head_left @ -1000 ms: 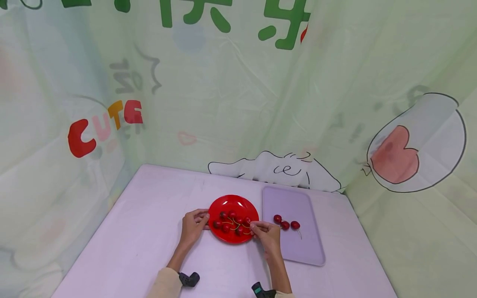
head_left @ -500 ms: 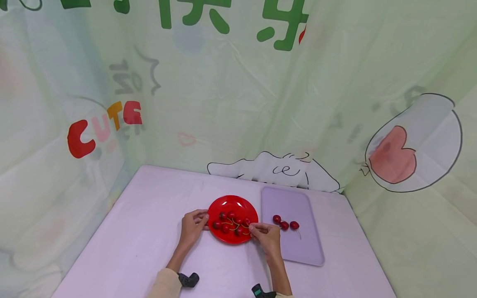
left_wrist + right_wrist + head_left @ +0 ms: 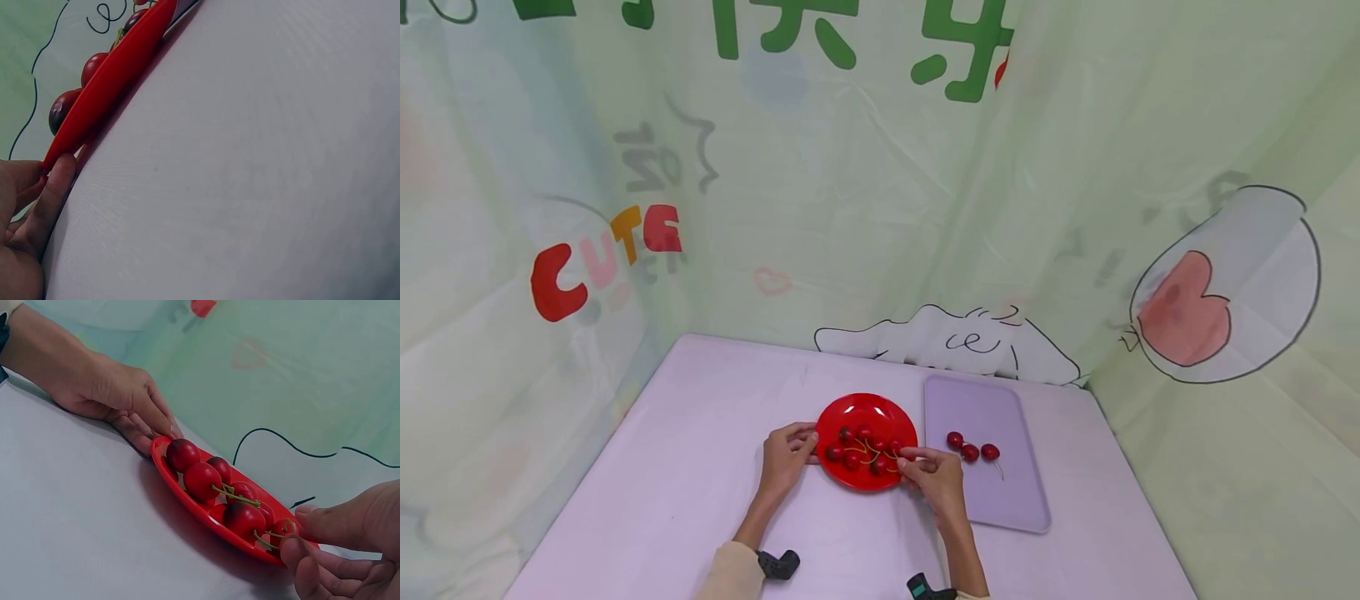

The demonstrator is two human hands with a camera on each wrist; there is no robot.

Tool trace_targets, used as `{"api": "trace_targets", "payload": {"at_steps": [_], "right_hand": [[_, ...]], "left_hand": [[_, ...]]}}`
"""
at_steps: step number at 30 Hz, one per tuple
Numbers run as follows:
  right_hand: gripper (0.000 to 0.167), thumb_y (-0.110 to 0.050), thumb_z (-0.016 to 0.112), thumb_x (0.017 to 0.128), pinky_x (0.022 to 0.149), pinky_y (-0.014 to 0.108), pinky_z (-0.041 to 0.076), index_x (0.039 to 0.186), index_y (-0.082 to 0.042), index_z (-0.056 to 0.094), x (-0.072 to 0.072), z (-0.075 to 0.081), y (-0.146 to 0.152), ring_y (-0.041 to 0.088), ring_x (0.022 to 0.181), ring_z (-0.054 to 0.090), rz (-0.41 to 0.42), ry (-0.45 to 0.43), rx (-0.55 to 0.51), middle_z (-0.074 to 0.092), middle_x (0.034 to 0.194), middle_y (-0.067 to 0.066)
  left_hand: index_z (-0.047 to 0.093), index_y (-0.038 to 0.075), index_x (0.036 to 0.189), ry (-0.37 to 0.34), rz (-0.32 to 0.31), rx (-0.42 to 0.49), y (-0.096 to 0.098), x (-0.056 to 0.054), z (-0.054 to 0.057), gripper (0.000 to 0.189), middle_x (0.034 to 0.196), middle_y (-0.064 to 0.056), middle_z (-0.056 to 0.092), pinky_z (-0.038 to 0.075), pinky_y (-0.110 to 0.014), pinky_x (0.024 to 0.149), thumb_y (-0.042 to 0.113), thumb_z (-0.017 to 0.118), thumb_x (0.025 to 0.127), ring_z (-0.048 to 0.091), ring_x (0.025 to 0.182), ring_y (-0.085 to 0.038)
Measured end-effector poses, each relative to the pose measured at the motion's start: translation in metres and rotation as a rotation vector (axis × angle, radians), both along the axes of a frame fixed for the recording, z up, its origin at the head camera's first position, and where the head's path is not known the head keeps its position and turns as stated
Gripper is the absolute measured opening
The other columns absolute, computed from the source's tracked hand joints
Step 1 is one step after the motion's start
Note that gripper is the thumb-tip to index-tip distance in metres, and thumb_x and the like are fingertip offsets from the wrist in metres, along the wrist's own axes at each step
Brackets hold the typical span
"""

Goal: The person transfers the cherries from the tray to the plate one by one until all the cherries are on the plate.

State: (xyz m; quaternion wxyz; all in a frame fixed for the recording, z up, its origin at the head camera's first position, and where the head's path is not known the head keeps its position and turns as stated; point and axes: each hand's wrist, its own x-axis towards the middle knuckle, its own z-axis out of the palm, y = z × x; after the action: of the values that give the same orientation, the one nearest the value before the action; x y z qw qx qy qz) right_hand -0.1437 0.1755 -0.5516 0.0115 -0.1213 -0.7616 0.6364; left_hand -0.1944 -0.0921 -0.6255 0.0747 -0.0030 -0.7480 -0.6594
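Note:
A round red plate (image 3: pixel 862 482) on the table holds several dark red cherries (image 3: pixel 202 481) with green stems. At its left rim my left hand (image 3: pixel 784 457) pinches the edge, which the left wrist view confirms, thumb and finger meeting on the rim. Over the right side of the plate is my right hand (image 3: pixel 938 479), its fingertips parted beside a cherry (image 3: pixel 285 529) near the rim. From the right wrist view, that cherry sits between and just behind the spread thumb and fingers. Whether the fingers still touch it or its stem is hard to see.
Right of the plate lies a pale purple tray (image 3: pixel 1000 500) with three loose cherries (image 3: pixel 970 452), one trailing its stem. The lilac-white table (image 3: pixel 722 400) ends against a printed curtain (image 3: pixel 850 208) at the back and sides.
My right thumb and fingers, close together at the plate's right side before, have spread slightly apart. The left hand keeps its hold on the rim. The head view has shifted a little.

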Motion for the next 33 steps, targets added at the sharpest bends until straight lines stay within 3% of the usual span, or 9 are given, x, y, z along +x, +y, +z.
{"api": "trace_targets", "payload": {"at_steps": [8, 13, 23, 27, 33], "right_hand": [[0.029, -0.007, 0.083, 0.096, 0.065, 0.022, 0.064, 0.122, 0.006, 0.079, 0.004, 0.005, 0.002, 0.024, 0.070, 0.078, -0.016, -0.010, 0.054, 0.080, 0.080, 0.009], [0.030, -0.007, 0.083, 0.097, 0.071, 0.021, 0.067, 0.124, 0.002, 0.079, 0.004, 0.001, 0.008, 0.028, 0.079, 0.081, -0.077, -0.002, 0.043, 0.083, 0.089, 0.015], [0.033, -0.002, 0.082, 0.095, 0.078, 0.014, 0.064, 0.126, 0.007, 0.077, 0.001, -0.007, 0.026, 0.008, 0.084, 0.080, -0.144, 0.122, -0.023, 0.082, 0.112, 0.026], [0.037, -0.004, 0.084, 0.094, 0.082, 0.010, 0.062, 0.129, 0.006, 0.076, 0.003, -0.004, 0.031, 0.004, 0.089, 0.080, -0.167, 0.150, -0.015, 0.084, 0.110, 0.018], [0.041, -0.002, 0.085, 0.093, 0.083, 0.009, 0.061, 0.131, 0.010, 0.073, 0.011, 0.006, 0.036, -0.001, 0.090, 0.078, -0.199, 0.206, -0.025, 0.079, 0.121, 0.027]], "left_hand": [[0.075, -0.004, 0.130, 0.007, -0.007, 0.026, -0.001, 0.000, 0.000, 0.027, 0.116, -0.025, 0.080, 0.066, -0.020, 0.069, 0.004, 0.072, 0.104, 0.082, 0.082, -0.026], [0.075, -0.004, 0.130, 0.006, -0.006, 0.026, -0.001, 0.001, 0.001, 0.027, 0.117, -0.025, 0.080, 0.066, -0.021, 0.069, 0.004, 0.073, 0.104, 0.083, 0.084, -0.028], [0.076, -0.003, 0.129, -0.004, 0.000, 0.027, -0.001, 0.001, 0.002, 0.026, 0.116, -0.024, 0.080, 0.067, -0.021, 0.069, 0.003, 0.072, 0.104, 0.083, 0.084, -0.027], [0.076, -0.003, 0.129, -0.005, 0.003, 0.026, 0.000, 0.002, 0.003, 0.026, 0.115, -0.025, 0.080, 0.066, -0.021, 0.069, 0.003, 0.072, 0.104, 0.083, 0.084, -0.027], [0.075, -0.003, 0.130, -0.006, -0.001, 0.014, 0.001, 0.003, 0.005, 0.027, 0.116, -0.025, 0.080, 0.066, -0.021, 0.070, 0.003, 0.071, 0.104, 0.083, 0.084, -0.028]]}}
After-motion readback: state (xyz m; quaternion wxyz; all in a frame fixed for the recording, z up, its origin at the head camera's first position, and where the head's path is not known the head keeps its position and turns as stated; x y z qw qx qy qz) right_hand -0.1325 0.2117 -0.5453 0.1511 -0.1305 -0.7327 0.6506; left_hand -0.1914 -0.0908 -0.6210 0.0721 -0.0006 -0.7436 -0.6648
